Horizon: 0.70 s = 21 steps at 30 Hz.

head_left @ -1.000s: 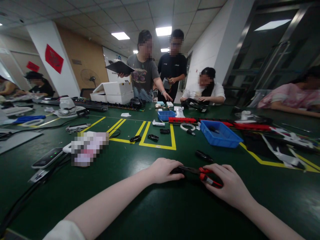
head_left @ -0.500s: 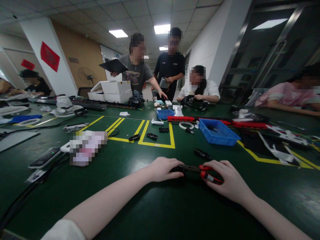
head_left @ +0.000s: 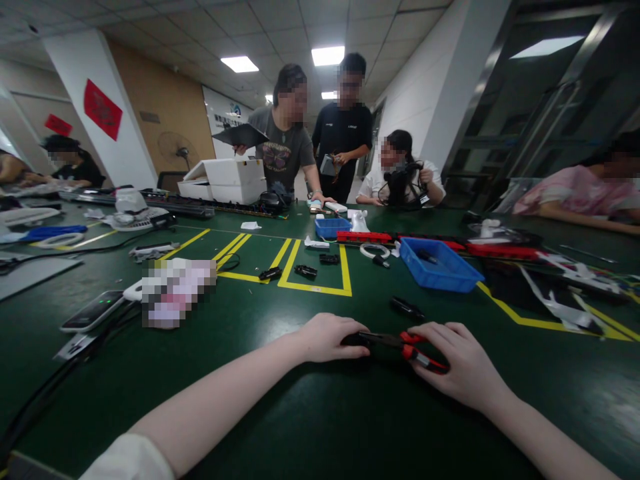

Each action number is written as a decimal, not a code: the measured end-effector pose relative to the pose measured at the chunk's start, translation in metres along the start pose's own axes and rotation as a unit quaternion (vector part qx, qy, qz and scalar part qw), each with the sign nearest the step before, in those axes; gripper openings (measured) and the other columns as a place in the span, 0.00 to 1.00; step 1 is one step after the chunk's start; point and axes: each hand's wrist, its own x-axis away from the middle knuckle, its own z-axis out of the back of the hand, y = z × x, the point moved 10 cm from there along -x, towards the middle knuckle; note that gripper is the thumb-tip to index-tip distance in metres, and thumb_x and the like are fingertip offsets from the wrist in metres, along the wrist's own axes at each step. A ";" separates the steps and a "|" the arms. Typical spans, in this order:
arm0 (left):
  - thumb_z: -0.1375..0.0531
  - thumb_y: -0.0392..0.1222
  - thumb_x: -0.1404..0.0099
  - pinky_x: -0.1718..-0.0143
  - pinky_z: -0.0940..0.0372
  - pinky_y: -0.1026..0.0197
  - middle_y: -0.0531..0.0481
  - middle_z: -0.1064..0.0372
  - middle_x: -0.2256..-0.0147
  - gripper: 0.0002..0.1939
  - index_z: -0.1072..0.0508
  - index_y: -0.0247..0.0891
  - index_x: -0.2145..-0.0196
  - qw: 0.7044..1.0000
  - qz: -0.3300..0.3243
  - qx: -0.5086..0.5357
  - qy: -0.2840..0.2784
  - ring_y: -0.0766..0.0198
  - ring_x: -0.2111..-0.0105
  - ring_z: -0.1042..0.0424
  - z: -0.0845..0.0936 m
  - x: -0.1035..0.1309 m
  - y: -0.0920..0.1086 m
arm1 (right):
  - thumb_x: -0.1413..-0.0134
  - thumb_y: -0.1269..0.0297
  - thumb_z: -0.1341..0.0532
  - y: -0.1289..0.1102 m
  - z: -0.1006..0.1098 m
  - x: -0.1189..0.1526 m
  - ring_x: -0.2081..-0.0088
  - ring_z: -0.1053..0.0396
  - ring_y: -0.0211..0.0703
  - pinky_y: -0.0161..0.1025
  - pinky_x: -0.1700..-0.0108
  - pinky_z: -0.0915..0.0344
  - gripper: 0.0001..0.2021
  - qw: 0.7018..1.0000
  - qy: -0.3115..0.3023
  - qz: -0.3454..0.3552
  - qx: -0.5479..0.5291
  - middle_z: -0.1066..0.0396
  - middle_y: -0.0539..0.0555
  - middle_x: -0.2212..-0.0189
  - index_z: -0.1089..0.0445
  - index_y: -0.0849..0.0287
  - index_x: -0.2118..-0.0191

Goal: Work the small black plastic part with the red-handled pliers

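A small black piece (head_left: 354, 339) is clamped by fingers of the left hand (head_left: 326, 338), seemingly steadied for red-handled metal pliers (head_left: 411, 338) clasped by the right hand (head_left: 457, 358).

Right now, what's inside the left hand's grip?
Part of a dark piece shows in the left hand, at the nose of the red-handled pliers. The hand covers the rest: its full shape, and whether the pliers grip it, can't be seen.
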 end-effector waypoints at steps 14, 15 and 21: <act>0.40 0.57 0.33 0.57 0.33 0.60 0.47 0.26 0.51 0.25 0.31 0.40 0.45 1.000 0.023 0.011 0.012 0.56 0.55 0.25 0.002 0.001 -0.004 | 0.49 0.57 0.36 0.009 -0.009 0.007 0.61 0.29 0.49 0.48 0.59 0.34 0.20 0.998 -0.008 -0.058 -0.035 0.24 0.56 0.56 0.31 0.52 0.50; 0.40 0.56 0.33 0.58 0.33 0.60 0.47 0.26 0.52 0.24 0.31 0.40 0.45 1.000 0.025 0.009 0.015 0.56 0.55 0.25 0.002 0.001 -0.006 | 0.49 0.57 0.36 0.009 -0.010 0.007 0.61 0.29 0.49 0.48 0.59 0.34 0.19 0.997 -0.008 -0.060 -0.039 0.24 0.56 0.57 0.30 0.52 0.50; 0.39 0.54 0.33 0.59 0.33 0.61 0.48 0.25 0.52 0.23 0.31 0.40 0.46 0.999 0.042 -0.009 0.027 0.58 0.56 0.24 0.001 0.000 -0.010 | 0.49 0.53 0.37 0.014 -0.017 0.009 0.62 0.30 0.49 0.48 0.61 0.34 0.20 0.993 -0.021 -0.098 -0.065 0.24 0.56 0.57 0.30 0.51 0.50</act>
